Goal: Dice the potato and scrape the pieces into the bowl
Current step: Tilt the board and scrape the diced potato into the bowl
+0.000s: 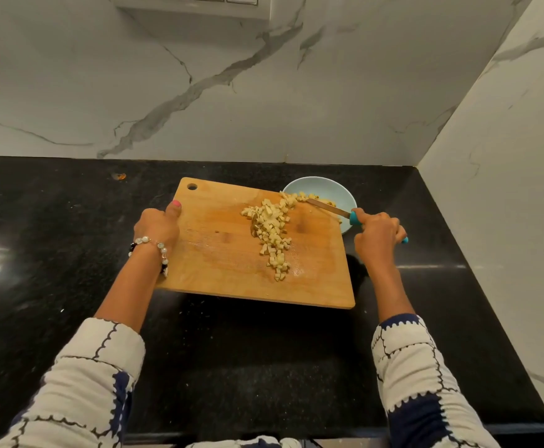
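Gripping the cutting board [225, 260] at its left edge, the left hand [157, 226] tilts it; the right hand [377, 236] clasps the knife [335, 210]; potato dice [272, 231] trail toward the bowl [324, 189] at far right.

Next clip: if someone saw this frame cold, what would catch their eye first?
Likely the pale diced potato strewn in a line across the wooden cutting board, bright against the black countertop. The left hand grips the board's left edge, and the board's far right corner overlaps the light blue bowl. The right hand holds a teal-handled knife with its blade over the bowl, where some pieces already lie.
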Demonstrator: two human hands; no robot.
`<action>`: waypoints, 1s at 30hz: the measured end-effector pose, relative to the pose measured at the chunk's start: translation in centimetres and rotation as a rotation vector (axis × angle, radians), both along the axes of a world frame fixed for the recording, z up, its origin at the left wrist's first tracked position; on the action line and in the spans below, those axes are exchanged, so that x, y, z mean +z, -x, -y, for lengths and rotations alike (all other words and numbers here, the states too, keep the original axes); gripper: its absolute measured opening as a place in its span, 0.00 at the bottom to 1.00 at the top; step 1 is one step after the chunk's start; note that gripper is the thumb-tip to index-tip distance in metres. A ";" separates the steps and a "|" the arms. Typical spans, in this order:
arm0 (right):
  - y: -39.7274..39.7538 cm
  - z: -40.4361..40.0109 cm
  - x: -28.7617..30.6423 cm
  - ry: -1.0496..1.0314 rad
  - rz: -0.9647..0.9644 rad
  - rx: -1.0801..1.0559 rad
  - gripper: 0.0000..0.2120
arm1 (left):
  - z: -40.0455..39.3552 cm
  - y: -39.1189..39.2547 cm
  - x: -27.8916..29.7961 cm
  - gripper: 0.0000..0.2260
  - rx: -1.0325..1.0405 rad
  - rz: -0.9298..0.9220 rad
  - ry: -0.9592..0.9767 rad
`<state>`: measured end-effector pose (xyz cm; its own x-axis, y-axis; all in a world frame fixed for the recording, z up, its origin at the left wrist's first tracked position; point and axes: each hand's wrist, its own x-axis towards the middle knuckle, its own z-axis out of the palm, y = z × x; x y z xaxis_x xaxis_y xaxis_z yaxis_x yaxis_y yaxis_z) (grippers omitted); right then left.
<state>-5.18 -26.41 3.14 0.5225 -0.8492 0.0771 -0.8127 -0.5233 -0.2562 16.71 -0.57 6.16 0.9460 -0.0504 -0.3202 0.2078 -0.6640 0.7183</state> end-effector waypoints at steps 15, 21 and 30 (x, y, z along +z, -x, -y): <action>1.8 1.8 -0.1 0.011 -0.021 -0.020 0.23 | -0.1 -0.1 0.4 0.19 -0.017 -0.023 -0.004; 0.6 1.5 0.5 0.009 0.065 0.020 0.25 | -0.6 -0.2 0.3 0.19 -0.013 -0.028 -0.006; 0.3 -0.1 0.2 0.016 0.003 0.027 0.24 | -0.7 0.0 0.2 0.19 -0.030 -0.045 0.019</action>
